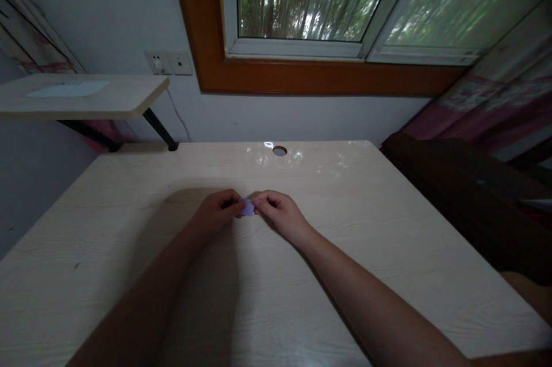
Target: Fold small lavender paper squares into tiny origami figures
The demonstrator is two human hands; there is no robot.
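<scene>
A small piece of purple paper [247, 207] is stretched between my two hands, over the middle of the pale wood-grain desk [276, 275]. My left hand [218, 209] pinches its left side between thumb and fingers. On the right side, the thumb and fingertips of my right hand [281, 211] grip the opposite edge. Parts of the paper are hidden under the fingertips, and whether it is folded is too small to tell. Both hands are low, at or just above the desk surface.
A raised shelf [142, 103] on black legs stands at the back left, bearing a white sheet [69, 89]. Near the desk's back edge is a round cable hole [280, 150]. Wall sockets [169, 62] and a window [302, 4] are behind; dark furniture [466, 200] stands at right.
</scene>
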